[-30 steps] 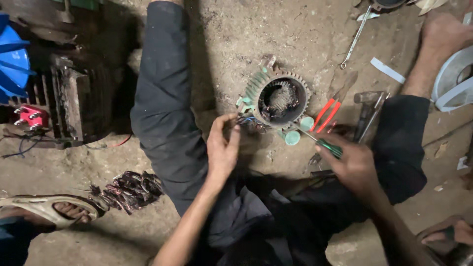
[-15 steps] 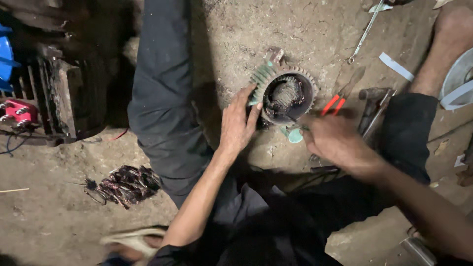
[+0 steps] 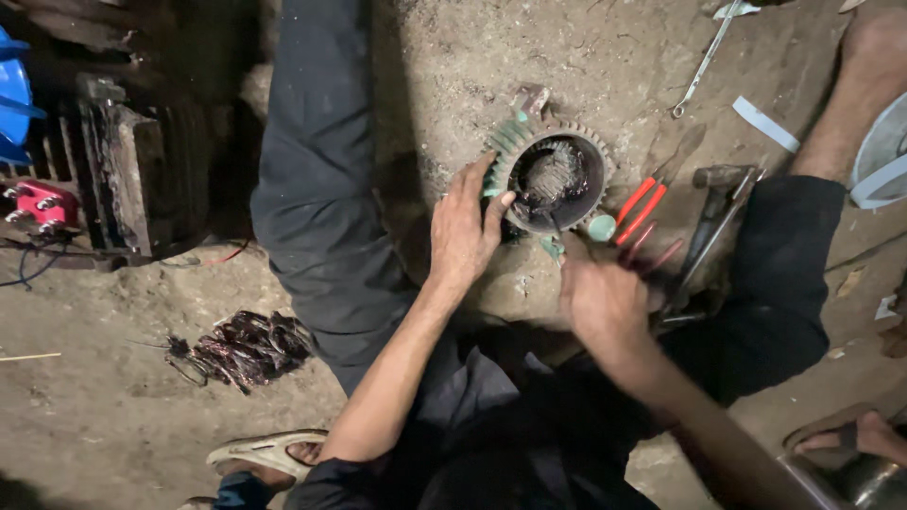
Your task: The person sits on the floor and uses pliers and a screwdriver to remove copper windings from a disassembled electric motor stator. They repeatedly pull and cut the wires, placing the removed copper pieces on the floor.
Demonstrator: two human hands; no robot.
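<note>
From the head camera, a person sits on a dirt floor point(image 3: 142, 425) with a round finned motor housing point(image 3: 556, 178) between the legs. The left hand point(image 3: 465, 231) grips its rim, fingers spread along the green fins. The right hand point(image 3: 603, 300) hovers just below the housing — blurred, fingers curled, grip unclear. Red-handled pliers point(image 3: 644, 208) and a hammer point(image 3: 710, 212) lie just beside — a bundle of copper wire point(image 3: 241, 348) well apart.

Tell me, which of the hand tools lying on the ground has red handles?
The pliers, just right of the round motor housing. The hammer beside them is dark, and the slim wrench farther up is bare metal.
</note>
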